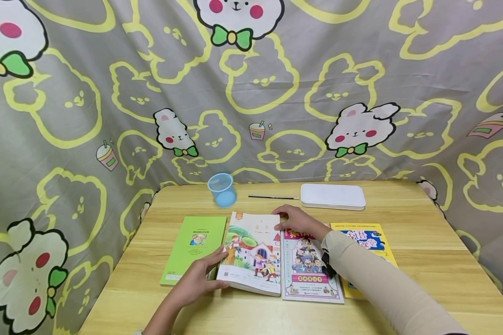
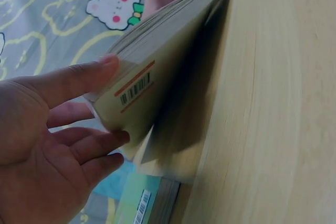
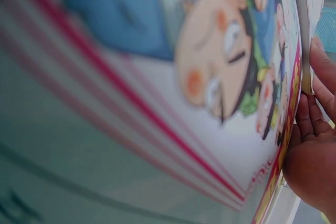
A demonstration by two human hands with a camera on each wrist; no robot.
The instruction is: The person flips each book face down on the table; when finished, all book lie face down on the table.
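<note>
A white picture-cover book (image 1: 249, 263) sits mid-table, its near end tilted up off the wood in the left wrist view. My left hand (image 1: 199, 281) grips its lower left corner, with the thumb (image 2: 79, 80) on the page edges and fingers around the spine side. At the top right corner, my right hand (image 1: 297, 221) holds the same book between thumb and fingers. A green book (image 1: 197, 249) lies to the left. On the right, a comic-style book (image 1: 312, 284) lies beneath my right wrist, partly overlapping a yellow book (image 1: 375, 242).
Along the back of the wooden table (image 1: 436, 260) stand a blue mesh-like cup (image 1: 222, 190), a thin dark pencil or brush (image 1: 272, 197) and a white case (image 1: 333, 196). A patterned grey curtain (image 1: 251, 93) hangs behind and at both sides.
</note>
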